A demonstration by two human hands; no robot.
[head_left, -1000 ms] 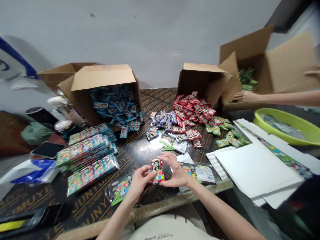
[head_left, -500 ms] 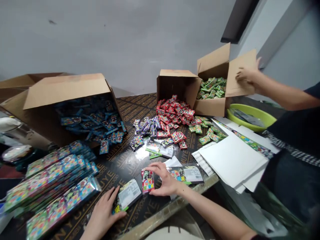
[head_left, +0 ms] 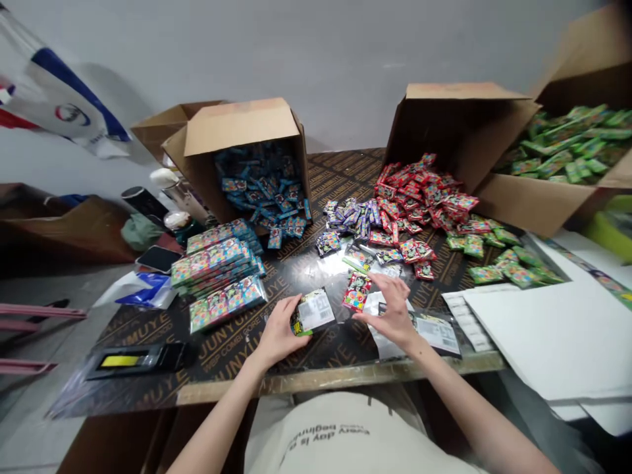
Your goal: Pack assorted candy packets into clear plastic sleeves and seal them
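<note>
Dark printed table across the frame, with two bare hands at work near its lower centre.
Largest on it, three open cardboard boxes hold small packets: green in the box at the right edge, red in the box at upper right, blue in the box at upper left. White sheets lie at lower right; filled multicoloured packs are stacked left of centre. A pile of red packets spills forward, a smaller purple pile beside it. Below centre, the right hand curves thumb and fingers round a red packet, pinching it; the left hand pinches the left end of a labelled bag, just left of that packet.
</note>
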